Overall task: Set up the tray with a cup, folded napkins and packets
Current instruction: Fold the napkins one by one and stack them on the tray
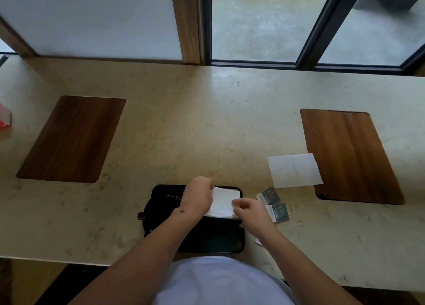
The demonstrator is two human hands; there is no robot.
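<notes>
A black tray (213, 240) lies at the counter's near edge, in front of me. A dark cup (161, 203) stands in the tray's left part, its handle pointing left, partly hidden by my left arm. Over the tray's far right part both hands hold a white napkin (223, 203): my left hand (199, 195) pinches its far left edge, my right hand (249, 210) its near right corner. A second white napkin (295, 170) lies flat on the counter to the right. Two dark packets (274, 204) lie just right of the tray.
Two wooden boards are set into the beige counter, one (71, 139) at the left and one (349, 155) at the right. A red object (4, 120) sits at the far left edge. Behind the counter are a white panel and a glass door.
</notes>
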